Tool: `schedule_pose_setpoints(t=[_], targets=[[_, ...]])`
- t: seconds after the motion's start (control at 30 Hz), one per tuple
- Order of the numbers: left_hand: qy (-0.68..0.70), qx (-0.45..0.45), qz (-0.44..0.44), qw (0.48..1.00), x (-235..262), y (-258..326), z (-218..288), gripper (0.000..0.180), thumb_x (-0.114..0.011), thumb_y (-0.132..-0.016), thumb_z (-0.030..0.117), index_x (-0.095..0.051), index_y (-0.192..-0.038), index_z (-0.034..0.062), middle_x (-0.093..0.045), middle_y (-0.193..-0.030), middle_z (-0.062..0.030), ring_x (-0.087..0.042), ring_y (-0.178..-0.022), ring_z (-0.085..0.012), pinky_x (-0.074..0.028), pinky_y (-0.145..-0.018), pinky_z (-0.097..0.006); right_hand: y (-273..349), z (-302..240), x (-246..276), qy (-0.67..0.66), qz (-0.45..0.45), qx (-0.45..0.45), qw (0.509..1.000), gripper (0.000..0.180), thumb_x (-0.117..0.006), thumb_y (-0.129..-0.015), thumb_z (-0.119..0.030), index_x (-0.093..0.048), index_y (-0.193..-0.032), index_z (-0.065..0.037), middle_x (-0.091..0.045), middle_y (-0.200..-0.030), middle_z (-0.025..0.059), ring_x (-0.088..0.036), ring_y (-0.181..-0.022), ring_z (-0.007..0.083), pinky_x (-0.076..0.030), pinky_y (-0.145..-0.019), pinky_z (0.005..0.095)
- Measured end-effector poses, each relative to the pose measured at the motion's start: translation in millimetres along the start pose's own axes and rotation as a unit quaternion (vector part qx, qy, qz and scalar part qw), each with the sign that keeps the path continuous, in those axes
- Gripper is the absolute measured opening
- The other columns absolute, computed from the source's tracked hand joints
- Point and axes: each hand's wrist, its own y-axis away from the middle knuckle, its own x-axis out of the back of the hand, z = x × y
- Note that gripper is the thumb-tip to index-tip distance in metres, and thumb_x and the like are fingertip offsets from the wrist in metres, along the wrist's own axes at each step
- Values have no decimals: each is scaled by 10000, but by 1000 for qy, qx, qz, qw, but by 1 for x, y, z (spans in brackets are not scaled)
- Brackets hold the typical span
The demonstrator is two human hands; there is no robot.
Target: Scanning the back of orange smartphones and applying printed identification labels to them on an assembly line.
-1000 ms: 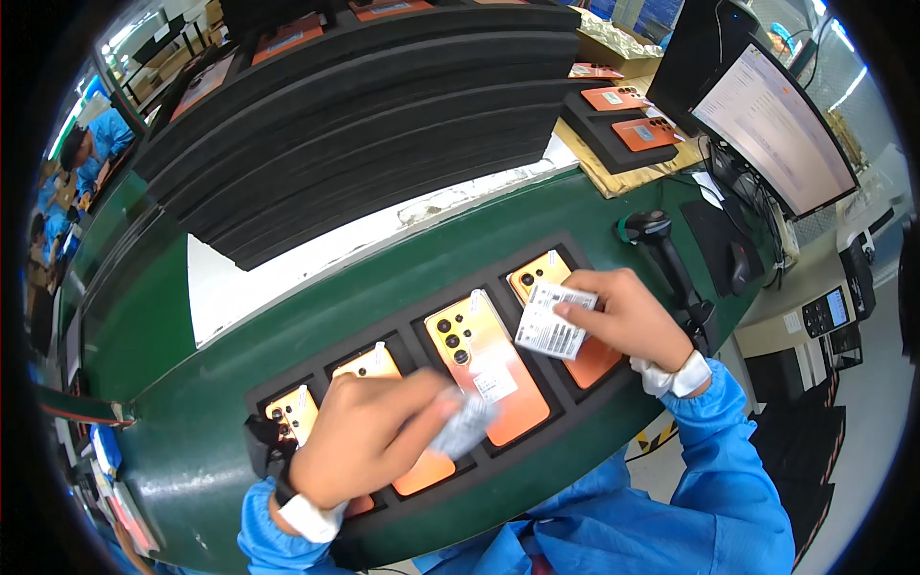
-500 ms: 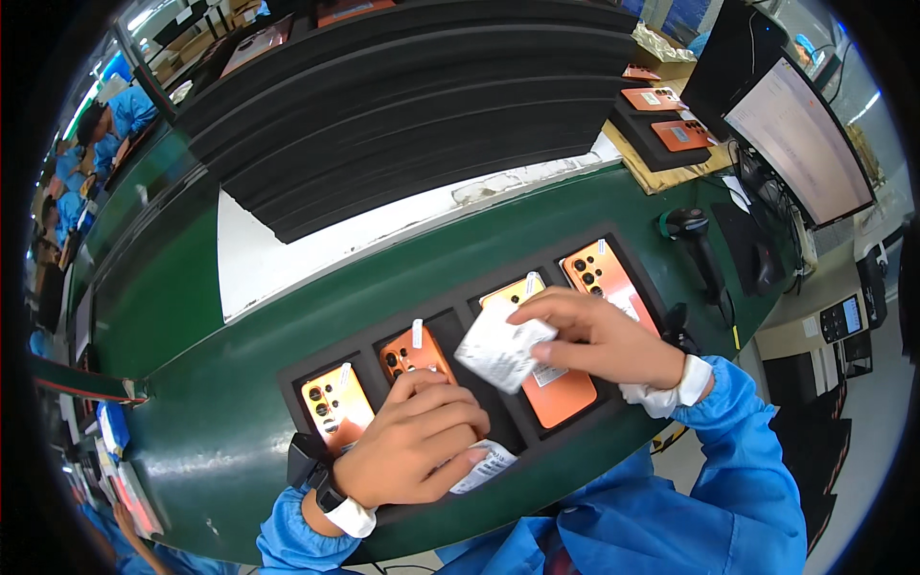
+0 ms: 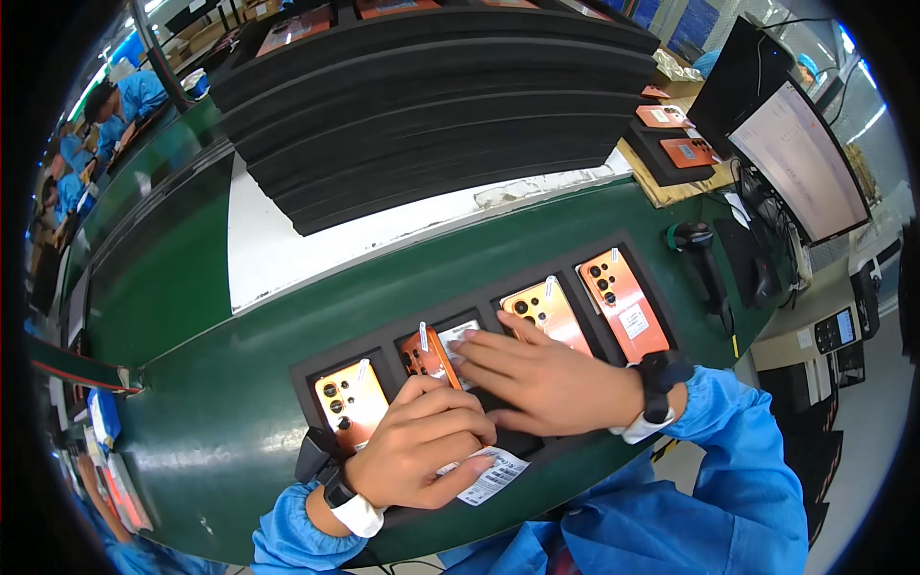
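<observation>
Orange phones point(image 3: 541, 311) lie face down in a black tray point(image 3: 316, 369) on the green bench point(image 3: 220, 431), where the right hand point(image 3: 546, 379) presses flat, grasping nothing, smoothing a white label point(image 3: 458, 335), while the left hand point(image 3: 417, 450) pinches a label sheet point(image 3: 491, 474) at the near edge.

Four orange phones point(image 3: 541, 311), one tray point(image 3: 316, 366)

Orange phones point(image 3: 544, 311) with black camera rings are gleaming in a black tray point(image 3: 379, 343) on a dark green worktop point(image 3: 220, 422). Bright blue sleeves point(image 3: 714, 450) with white cuffs are framing both hands, a black watch point(image 3: 656, 369) banding the right wrist. A white label point(image 3: 491, 474), printed with black bars, is showing under the left hand point(image 3: 422, 450). Black foam sheets point(image 3: 431, 105) are piling behind a white strip point(image 3: 278, 254).
</observation>
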Motion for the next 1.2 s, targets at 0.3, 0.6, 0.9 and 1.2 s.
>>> schedule_pose_setpoints(t=[0.3,0.6,0.9,1.2], targets=[[86,127,61,986,7,6,-1,195,-823,-904,161,-703,-849,17,-684,-905,-106,-686,-946,-324,-518,-886,-450,-13,5,30,-92,93,-58,990,412,-698,-991,-194,-634,-1343,10,-652,-1321,183,-614,-1230,363,-469,-1073,484],[185,350,41,917,51,16,-13,242,-808,-963,219,-743,-989,-13,-705,-888,-135,-668,-796,-204,-511,-710,-358,-38,-16,7,-449,11,-149,881,498,-737,-996,-59,-543,-1454,-61,-699,-1266,128,-751,-979,182,-617,-789,345],[-81,233,101,964,74,54,-64,117,-717,-940,117,-698,-975,7,-687,-1123,-122,-672,-995,-310,-526,-900,-374,-45,6,-5,-477,51,-212,851,212,-657,-1022,3,-688,-1231,17,-672,-1251,134,-702,-1123,175,-604,-918,308],[-151,179,86,968,76,65,-70,60,-717,-884,91,-727,-906,37,-704,-1185,-107,-674,-972,-302,-535,-848,-402,-44,9,-4,-358,28,-214,909,305,-697,-964,0,-741,-1265,-20,-689,-1185,141,-684,-922,155,-544,-719,269]])
